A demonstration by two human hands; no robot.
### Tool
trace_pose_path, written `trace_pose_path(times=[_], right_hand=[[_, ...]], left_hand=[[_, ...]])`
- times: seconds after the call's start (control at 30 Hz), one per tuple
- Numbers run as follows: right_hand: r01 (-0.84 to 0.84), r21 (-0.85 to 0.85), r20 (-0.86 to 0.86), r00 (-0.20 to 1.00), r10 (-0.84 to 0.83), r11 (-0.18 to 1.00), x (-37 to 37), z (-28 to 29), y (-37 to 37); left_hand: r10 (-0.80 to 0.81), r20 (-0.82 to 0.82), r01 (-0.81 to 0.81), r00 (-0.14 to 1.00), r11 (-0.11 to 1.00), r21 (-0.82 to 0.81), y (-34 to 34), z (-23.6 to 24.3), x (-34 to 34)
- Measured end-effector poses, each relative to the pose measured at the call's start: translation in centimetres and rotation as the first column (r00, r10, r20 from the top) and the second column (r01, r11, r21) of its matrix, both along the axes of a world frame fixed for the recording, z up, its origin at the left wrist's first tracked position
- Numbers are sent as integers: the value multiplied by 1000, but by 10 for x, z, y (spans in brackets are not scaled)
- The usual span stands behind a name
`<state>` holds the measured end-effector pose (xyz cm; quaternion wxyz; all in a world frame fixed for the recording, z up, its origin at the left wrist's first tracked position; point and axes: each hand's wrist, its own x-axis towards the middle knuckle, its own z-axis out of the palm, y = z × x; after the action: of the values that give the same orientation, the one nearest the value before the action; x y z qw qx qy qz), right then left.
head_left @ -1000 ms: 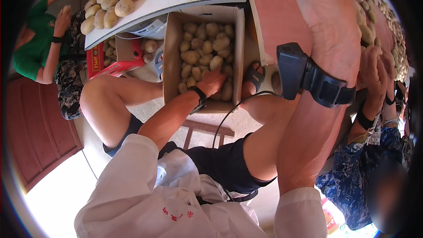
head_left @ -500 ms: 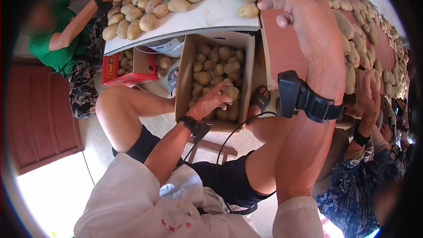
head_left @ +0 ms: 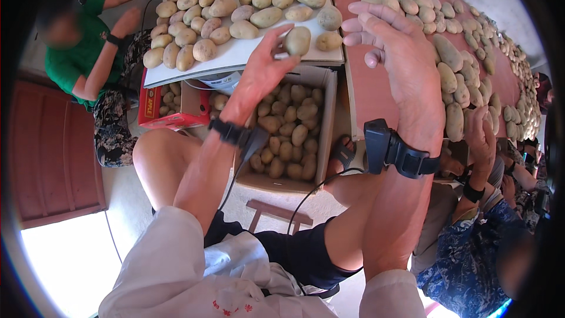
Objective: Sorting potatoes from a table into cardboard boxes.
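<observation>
Over the white board (head_left: 235, 56) at upper centre, the left hand (head_left: 262, 70) pinches a potato (head_left: 298, 40) for setting down, while the right hand (head_left: 400, 53) hovers open-fingered.

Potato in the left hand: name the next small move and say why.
Probably set the potato down on the white board: the left hand pinches it just above the board's near edge, beside rows of potatoes already lying there, while the right hand hovers open.
</observation>
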<state>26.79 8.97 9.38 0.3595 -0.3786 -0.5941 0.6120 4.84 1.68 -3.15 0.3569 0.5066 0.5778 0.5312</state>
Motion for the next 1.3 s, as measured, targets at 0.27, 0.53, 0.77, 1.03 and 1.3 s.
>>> trace_pose_path(times=[0.27, 0.53, 0.77, 1.03, 1.3], right_hand=[[-5, 16, -3, 1000, 5, 1000, -4, 3, 2], [-3, 42, 13, 1000, 2, 999, -3, 4, 3], [-20, 67, 23, 1000, 18, 998, 2, -3, 3], [199, -25, 111, 975, -195, 980, -2, 35, -13], [-5, 62, -71, 997, 9, 998, -12, 7, -7]], left_hand=[[96, -414, -147, 905, 985, -91, 47, -23, -14], [299, -425, -341, 855, 940, -24, 48, -30, -4], [347, -346, -342, 872, 937, 77, 28, -24, 2], [-201, -228, 135, 953, 952, -276, -46, -86, 66], [-683, -301, 300, 665, 614, -730, -135, -250, 83]])
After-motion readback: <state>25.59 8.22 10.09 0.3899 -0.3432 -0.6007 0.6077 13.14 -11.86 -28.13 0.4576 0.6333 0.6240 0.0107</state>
